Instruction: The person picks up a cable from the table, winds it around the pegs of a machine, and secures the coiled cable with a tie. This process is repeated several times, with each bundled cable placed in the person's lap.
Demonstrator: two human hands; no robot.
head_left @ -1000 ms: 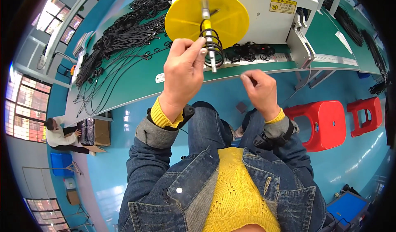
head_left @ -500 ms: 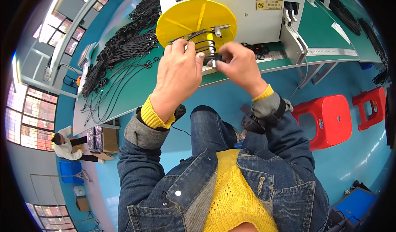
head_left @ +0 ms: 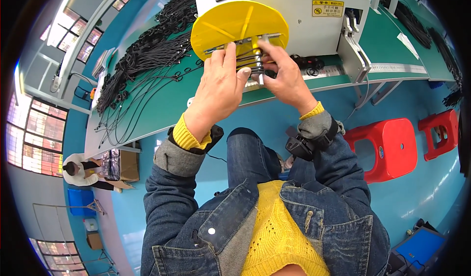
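Observation:
A yellow round disc (head_left: 235, 23) faces me on the front of a white machine (head_left: 314, 33). Black cable (head_left: 245, 59) is looped around metal pegs that stick out from the disc toward me. At the left end of these loops is my left hand (head_left: 220, 82), its fingers together and bent over the cable. Around the right-hand metal peg (head_left: 260, 77) and the cable there, my right hand (head_left: 287, 77) curls its thumb and fingers. The exact contact points of the fingertips are partly hidden.
Bundles of black cables (head_left: 147, 55) cover the left of the green table (head_left: 147, 114). A metal ruler strip (head_left: 392, 68) runs along its right part. Red stools (head_left: 392, 148) stand at the right on the blue floor. Another person (head_left: 78, 170) bends beside boxes far left.
My right hand has shifted and spread more around the right peg. The left fingers have straightened upward, and more of the disc's metal bar shows. The person far left has bent lower.

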